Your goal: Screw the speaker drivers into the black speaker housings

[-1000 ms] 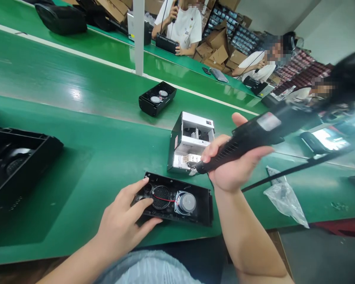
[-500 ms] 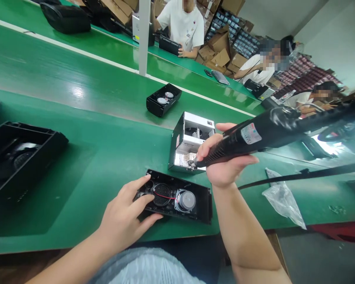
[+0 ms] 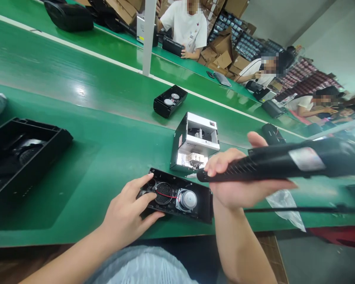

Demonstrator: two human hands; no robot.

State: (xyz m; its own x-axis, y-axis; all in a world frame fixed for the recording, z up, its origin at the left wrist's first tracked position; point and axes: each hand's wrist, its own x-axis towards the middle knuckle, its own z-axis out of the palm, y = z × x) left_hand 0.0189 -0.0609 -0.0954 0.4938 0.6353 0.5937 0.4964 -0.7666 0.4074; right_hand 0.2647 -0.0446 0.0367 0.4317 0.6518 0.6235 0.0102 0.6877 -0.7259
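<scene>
My left hand (image 3: 128, 207) grips the left end of a black speaker housing (image 3: 203, 205) lying on the bench edge, thumb along its near side and fingers over the far rim and inside. A round silver speaker driver (image 3: 187, 200) sits in the housing, a red wire running left from it past a mesh grille (image 3: 163, 193). My right hand (image 3: 239, 191) is wrapped round a black electric screwdriver (image 3: 272, 162), its tip pointing left above the housing's far edge. Just behind stands a white-and-black screw feeder (image 3: 195, 138).
A larger black casing (image 3: 29, 157) stands at left. Another black housing with two drivers (image 3: 170, 100) lies beyond the feeder. A clear plastic bag (image 3: 286, 209) and the tool's cable are at right. Several co-workers sit across the green bench (image 3: 106, 83), behind a white post (image 3: 148, 39).
My right hand has drawn the screwdriver away from the screw feeder, toward the housing, and the tool lies more level. My left hand keeps its hold on the housing.
</scene>
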